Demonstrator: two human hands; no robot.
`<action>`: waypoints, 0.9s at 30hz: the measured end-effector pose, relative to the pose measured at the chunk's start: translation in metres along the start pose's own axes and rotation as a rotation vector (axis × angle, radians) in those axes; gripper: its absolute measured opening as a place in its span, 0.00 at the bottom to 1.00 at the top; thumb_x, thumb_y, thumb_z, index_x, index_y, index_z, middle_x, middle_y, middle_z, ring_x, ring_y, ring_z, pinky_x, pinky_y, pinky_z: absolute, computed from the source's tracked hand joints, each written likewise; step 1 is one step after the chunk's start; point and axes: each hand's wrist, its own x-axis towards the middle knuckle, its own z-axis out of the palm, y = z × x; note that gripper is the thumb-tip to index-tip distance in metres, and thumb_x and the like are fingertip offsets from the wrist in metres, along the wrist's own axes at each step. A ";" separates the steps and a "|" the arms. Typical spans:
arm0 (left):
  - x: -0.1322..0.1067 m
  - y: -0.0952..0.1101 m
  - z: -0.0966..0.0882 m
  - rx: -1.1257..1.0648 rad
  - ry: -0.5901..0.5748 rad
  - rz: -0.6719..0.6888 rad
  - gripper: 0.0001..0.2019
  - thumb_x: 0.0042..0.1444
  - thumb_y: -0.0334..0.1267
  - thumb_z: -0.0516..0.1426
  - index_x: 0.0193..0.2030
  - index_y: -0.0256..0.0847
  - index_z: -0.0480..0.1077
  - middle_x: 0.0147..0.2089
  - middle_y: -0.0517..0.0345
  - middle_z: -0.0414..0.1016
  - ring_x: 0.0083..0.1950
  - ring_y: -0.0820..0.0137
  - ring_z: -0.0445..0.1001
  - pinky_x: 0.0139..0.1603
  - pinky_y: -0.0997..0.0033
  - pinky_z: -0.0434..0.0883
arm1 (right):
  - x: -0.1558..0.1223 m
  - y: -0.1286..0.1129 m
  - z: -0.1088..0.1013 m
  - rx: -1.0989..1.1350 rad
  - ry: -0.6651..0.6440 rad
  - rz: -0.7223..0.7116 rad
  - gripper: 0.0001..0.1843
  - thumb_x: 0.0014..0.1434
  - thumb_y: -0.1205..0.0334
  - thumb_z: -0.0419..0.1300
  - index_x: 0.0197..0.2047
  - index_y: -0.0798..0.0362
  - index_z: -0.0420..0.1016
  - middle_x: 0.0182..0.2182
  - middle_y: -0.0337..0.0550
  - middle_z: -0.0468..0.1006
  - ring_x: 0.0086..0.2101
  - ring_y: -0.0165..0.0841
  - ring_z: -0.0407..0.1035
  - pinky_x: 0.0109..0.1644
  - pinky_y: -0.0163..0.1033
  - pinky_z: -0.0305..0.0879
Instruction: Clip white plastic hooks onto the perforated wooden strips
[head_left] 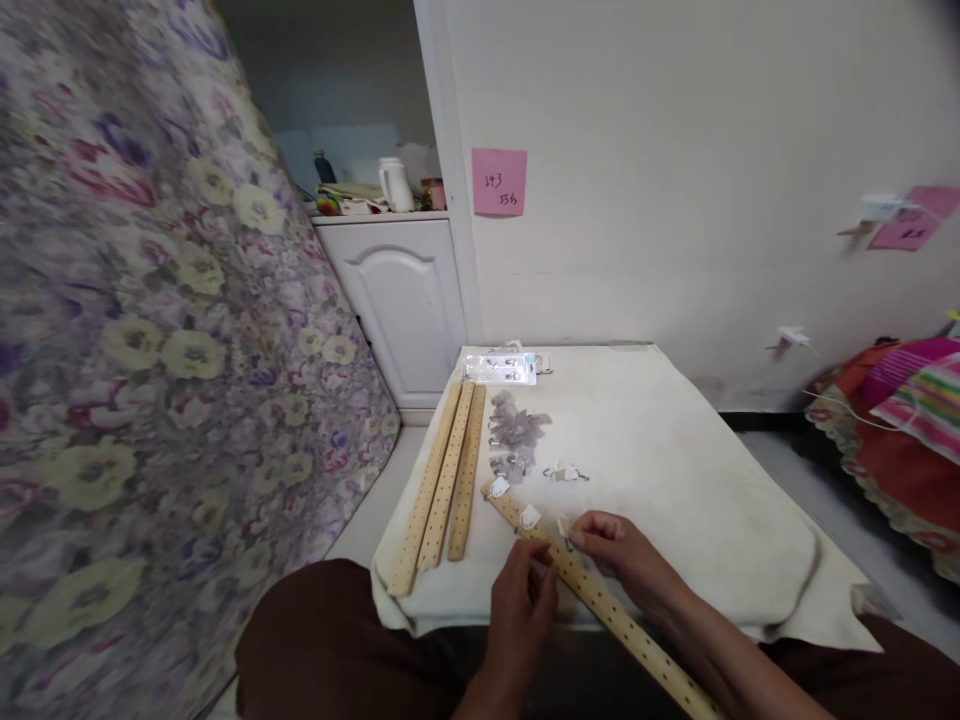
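Note:
A long perforated wooden strip (619, 622) runs diagonally from the cloth toward my lap. My left hand (523, 590) has its fingers curled at the strip's left edge, with thumb and forefinger close together on it. Just right of the strip, my right hand (619, 550) pinches a small metal hook with a white tag (565, 527); the fingertips partly cover it. Two white tags, one (498, 487) at the strip's far end and another (529, 517) nearer my left hand, hang on the strip. Loose tagged hooks (566, 473) lie just beyond.
Three more perforated wooden strips (442, 480) lie along the left side of the cloth-covered table (675, 460). Beside them is a pile of small clear bags (517, 425). A clear package (499, 368) lies at the back. A floral curtain (187, 350) hangs at left.

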 end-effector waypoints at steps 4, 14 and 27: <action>-0.007 -0.003 -0.001 -0.204 -0.100 -0.098 0.18 0.62 0.44 0.49 0.57 0.42 0.61 0.31 0.62 0.70 0.26 0.75 0.63 0.27 0.76 0.62 | -0.013 0.007 0.004 0.073 -0.129 0.037 0.13 0.49 0.56 0.66 0.25 0.55 0.68 0.16 0.29 0.58 0.18 0.21 0.44 0.22 0.33 0.35; -0.010 0.002 -0.005 -0.181 -0.102 0.022 0.09 0.57 0.43 0.56 0.39 0.41 0.71 0.38 0.58 0.68 0.31 0.73 0.65 0.32 0.75 0.63 | -0.027 0.015 0.004 0.022 -0.113 0.017 0.15 0.48 0.55 0.66 0.25 0.56 0.67 0.17 0.29 0.59 0.18 0.20 0.46 0.21 0.32 0.38; -0.005 0.013 -0.009 -0.059 -0.140 0.000 0.11 0.58 0.45 0.55 0.33 0.39 0.72 0.30 0.59 0.71 0.32 0.71 0.68 0.32 0.75 0.64 | -0.025 0.013 0.002 -0.129 -0.009 0.034 0.18 0.47 0.46 0.64 0.28 0.54 0.69 0.17 0.35 0.73 0.18 0.28 0.66 0.24 0.34 0.63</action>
